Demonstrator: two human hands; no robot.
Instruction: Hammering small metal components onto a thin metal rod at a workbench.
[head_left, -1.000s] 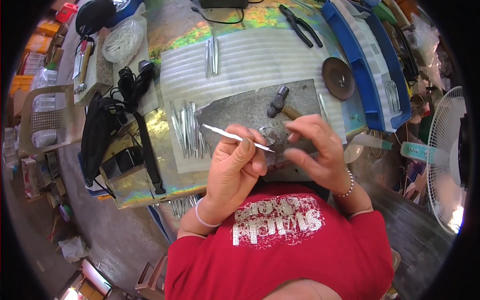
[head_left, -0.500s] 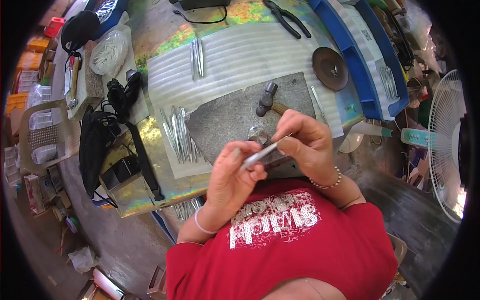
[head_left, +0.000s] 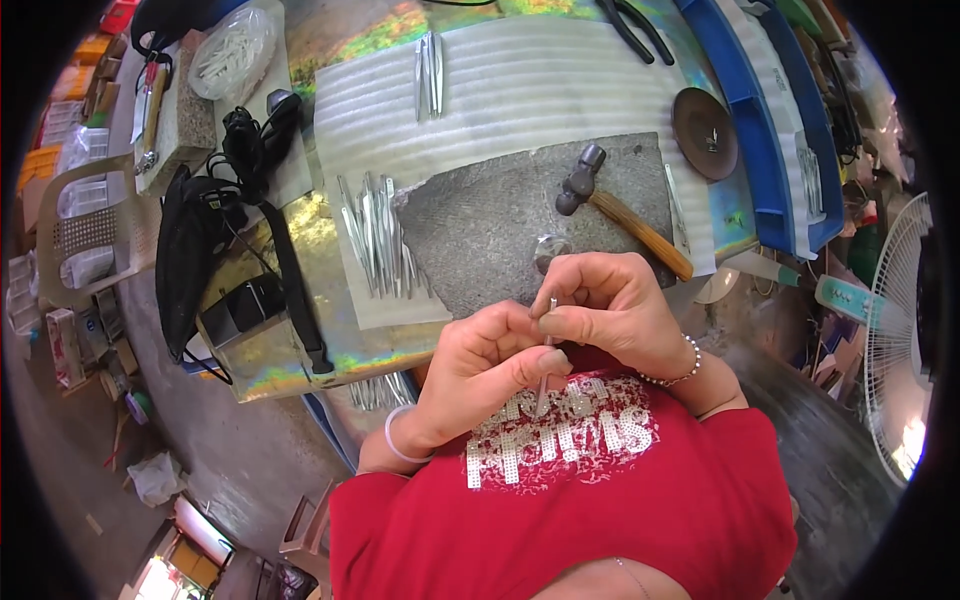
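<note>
Close to my chest, at the near edge of the table, my left hand (head_left: 497, 362) and my right hand (head_left: 612, 312) both pinch a slim silvery tweezers-like piece (head_left: 543, 394). It stands nearly upright, one end showing above my right fingertips and the other below my left thumb; fingers cover its middle. Just beyond my hands lies a grey stone slab (head_left: 490, 215) with a small round shiny metal piece (head_left: 549, 248) at its near side. A hammer (head_left: 642, 236) with a wooden handle rests on the slab's right part. Similar slim pieces (head_left: 378, 240) lie bunched left of the slab.
White foam sheet (head_left: 360, 120) covers the table, with more slim pieces (head_left: 430, 78) on it. At right are a brown dish (head_left: 690, 130) holding tiny bits, black-handled pliers (head_left: 640, 30), a blue tray (head_left: 765, 150) and a fan (head_left: 895, 340). Black straps and a pouch (head_left: 190, 260) lie left.
Both hands have drawn nearer my chest, and the slim piece has turned from slanting to nearly upright. The hammer's handle is now uncovered. The whole view has shifted somewhat.
</note>
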